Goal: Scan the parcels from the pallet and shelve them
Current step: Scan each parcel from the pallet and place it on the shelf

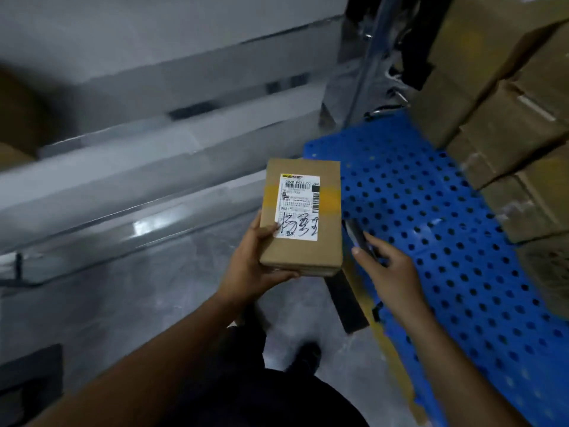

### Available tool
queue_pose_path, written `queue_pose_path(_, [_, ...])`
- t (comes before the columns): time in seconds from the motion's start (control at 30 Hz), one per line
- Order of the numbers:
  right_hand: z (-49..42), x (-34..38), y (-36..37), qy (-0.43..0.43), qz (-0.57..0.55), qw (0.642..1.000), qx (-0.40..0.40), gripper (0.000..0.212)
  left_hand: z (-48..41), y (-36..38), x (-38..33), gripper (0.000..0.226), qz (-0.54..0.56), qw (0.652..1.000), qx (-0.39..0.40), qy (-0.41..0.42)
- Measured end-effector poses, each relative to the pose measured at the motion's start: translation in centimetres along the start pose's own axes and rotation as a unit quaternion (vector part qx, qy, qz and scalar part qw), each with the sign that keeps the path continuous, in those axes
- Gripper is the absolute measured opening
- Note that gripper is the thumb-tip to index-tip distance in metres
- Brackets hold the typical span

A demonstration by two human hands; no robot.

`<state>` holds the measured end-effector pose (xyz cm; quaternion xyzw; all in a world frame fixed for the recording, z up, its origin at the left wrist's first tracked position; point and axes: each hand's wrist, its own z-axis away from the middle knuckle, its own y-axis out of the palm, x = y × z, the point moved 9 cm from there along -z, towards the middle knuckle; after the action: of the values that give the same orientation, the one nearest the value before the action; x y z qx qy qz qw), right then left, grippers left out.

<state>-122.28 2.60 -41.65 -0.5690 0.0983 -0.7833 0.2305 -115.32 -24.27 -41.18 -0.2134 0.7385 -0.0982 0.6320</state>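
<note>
Head view: small brown parcel (303,217) up off the floor, white label (300,208) facing up. Held at its near left corner by the left hand (255,266), with the thumb (268,231) pressed on the label's corner and the other fingers curled under the box. Just right of that thumb, past the box edge, the right hand (391,272), fingers wrapped round a thin dark scanner (358,235). Scanner tip close beside the parcel, not seen touching. Beyond the right fingers, a blue pallet (431,226) full of holes, with a stack of brown boxes (508,143) on it. Beyond the left fingers, grey shelves (123,167), blurry. Looks like the scan step, with shelving not yet done. Next, probably: swing the scanner over the barcode, keep the box still, then find a shelf spot.
</note>
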Motion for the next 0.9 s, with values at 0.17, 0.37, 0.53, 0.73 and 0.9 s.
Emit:
queue_pose_path(0.17, [-3.2,5.3,7.9,-0.048,0.01,0.998,0.043,0.055,0.7,-8.1,3.2,0.088,-0.015,0.996,-0.081,-0.037])
queue_pose_path(0.37, [-6.7,15.3,20.3,-0.113,-0.002,0.989,0.093,0.041,-0.4,-20.8,6.8,0.087,-0.037,0.98,-0.179,-0.076])
queue_pose_path(0.53, [-8.6,24.7,30.2,-0.146,-0.019,0.979,0.139,0.052,-2.1,-32.4,9.4,0.093,-0.075,0.97,-0.223,-0.066])
queue_pose_path(0.73, [-12.3,31.9,40.0,-0.146,-0.004,0.965,0.217,0.028,-4.8,-42.0,13.8,0.099,-0.142,0.95,-0.252,-0.116])
queue_pose_path(0.9, [-16.9,34.5,47.3,-0.112,-0.002,0.961,0.252,0.011,-7.4,-46.1,18.0,0.087,-0.193,0.916,-0.32,-0.147])
